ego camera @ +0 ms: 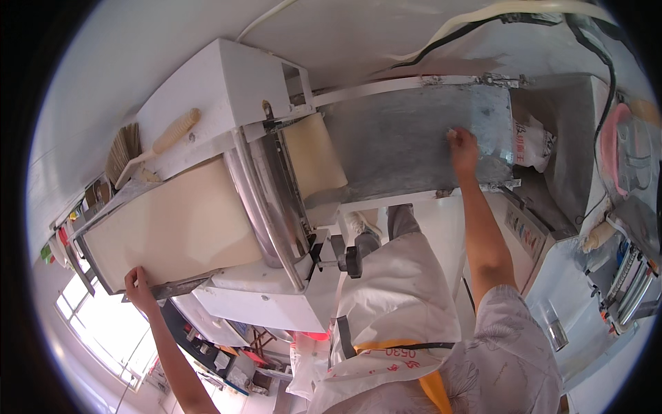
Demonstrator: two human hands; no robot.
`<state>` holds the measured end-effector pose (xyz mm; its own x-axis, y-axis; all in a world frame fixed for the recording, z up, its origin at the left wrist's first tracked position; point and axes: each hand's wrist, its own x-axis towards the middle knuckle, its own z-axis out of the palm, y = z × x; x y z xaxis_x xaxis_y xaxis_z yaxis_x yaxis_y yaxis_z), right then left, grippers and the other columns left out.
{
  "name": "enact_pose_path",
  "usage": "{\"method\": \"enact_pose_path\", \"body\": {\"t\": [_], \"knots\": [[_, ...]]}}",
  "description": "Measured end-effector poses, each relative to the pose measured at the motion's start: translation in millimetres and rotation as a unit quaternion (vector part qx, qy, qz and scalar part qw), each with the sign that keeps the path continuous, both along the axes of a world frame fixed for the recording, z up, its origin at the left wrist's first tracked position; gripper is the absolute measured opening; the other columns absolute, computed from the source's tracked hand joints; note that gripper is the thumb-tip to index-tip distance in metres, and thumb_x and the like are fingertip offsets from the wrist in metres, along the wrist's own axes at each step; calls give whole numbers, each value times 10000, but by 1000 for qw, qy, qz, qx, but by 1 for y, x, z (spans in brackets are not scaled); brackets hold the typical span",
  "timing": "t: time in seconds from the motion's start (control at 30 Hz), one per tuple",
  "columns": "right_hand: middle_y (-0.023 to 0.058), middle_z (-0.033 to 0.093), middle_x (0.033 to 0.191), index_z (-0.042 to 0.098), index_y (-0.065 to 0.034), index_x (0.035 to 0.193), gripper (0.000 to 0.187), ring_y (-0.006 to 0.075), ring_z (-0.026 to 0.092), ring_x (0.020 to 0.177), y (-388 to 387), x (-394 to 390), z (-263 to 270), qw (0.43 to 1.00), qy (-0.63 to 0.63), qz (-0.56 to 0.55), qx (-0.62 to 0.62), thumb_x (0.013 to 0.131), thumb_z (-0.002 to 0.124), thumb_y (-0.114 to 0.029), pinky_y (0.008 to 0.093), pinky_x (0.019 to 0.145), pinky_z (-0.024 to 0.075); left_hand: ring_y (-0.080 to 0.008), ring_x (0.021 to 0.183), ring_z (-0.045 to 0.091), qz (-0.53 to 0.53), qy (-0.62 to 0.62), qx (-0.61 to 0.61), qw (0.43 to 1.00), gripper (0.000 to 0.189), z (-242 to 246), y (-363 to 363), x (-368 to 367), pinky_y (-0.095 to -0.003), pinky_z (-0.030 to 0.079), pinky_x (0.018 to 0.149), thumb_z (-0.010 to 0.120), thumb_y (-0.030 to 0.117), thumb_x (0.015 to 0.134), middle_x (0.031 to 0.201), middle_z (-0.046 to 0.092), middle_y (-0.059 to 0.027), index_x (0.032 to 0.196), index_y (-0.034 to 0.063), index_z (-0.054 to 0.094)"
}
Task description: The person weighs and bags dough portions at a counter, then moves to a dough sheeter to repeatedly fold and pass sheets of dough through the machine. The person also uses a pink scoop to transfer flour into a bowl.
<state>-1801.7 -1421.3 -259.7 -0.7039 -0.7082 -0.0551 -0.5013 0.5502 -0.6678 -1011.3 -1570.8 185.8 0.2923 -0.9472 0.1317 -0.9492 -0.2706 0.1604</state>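
A wide, smooth dough sheet (170, 222) lies on the sloping feed tray of a dough sheeter and runs up to its steel rollers (269, 191). My left hand (138, 291) is at the sheet's near outer corner, its fingers slightly apart at the dough and the tray edge (181, 285). Beyond the rollers, a short end of dough (313, 155) rests on the grey conveyor belt (393, 139). Above the belt's far right part, my right hand (463, 150) has its fingertips together on a small pale scrap (451, 133), too small to identify surely.
A brush (150, 147) with a pale handle lies on the white machine housing (181, 98). A black knob (353, 262) juts out near my apron (398, 290). Right of the belt are a printed plastic bag (532, 144) and a metal bin (571, 134). Cables (595, 46) hang above.
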Motion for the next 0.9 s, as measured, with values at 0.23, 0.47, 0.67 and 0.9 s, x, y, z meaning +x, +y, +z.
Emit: {"method": "enact_pose_path", "body": {"t": [0.23, 0.47, 0.67, 0.9], "knots": [[130, 647, 854, 657, -63, 1084, 183, 303, 637, 795, -7, 7, -12, 987, 129, 88, -39, 911, 667, -120, 422, 719, 508, -147, 892, 642, -10, 8, 17, 1000, 200, 3, -8, -3, -296, 518, 762, 692, 198, 940, 970, 703, -52, 1015, 13, 710], [16, 592, 889, 603, -29, 1090, 132, 112, 563, 803, -30, 77, 176, 909, -408, 61, -59, 1009, 563, -127, 271, 738, 480, -161, 852, 659, 10, 6, -15, 1000, 175, -2, 12, 5, -301, 539, 766, 701, 165, 885, 897, 706, -53, 971, 14, 722], [62, 630, 1032, 591, -15, 1125, 198, 160, 627, 876, -84, 197, 366, 775, -550, 255, -182, 936, 648, -4, 298, 791, 529, -224, 809, 696, 3, -7, -39, 999, 182, -4, -1, -19, -344, 538, 771, 703, 189, 824, 880, 721, -89, 905, 31, 739], [91, 665, 959, 652, -28, 1036, 163, 195, 644, 791, -132, 279, 445, 833, -161, 494, -192, 884, 709, -13, 317, 739, 531, -301, 823, 713, 53, 10, -22, 998, 259, -4, 4, -28, -418, 549, 764, 647, 287, 794, 841, 732, -119, 935, 100, 757]]}}
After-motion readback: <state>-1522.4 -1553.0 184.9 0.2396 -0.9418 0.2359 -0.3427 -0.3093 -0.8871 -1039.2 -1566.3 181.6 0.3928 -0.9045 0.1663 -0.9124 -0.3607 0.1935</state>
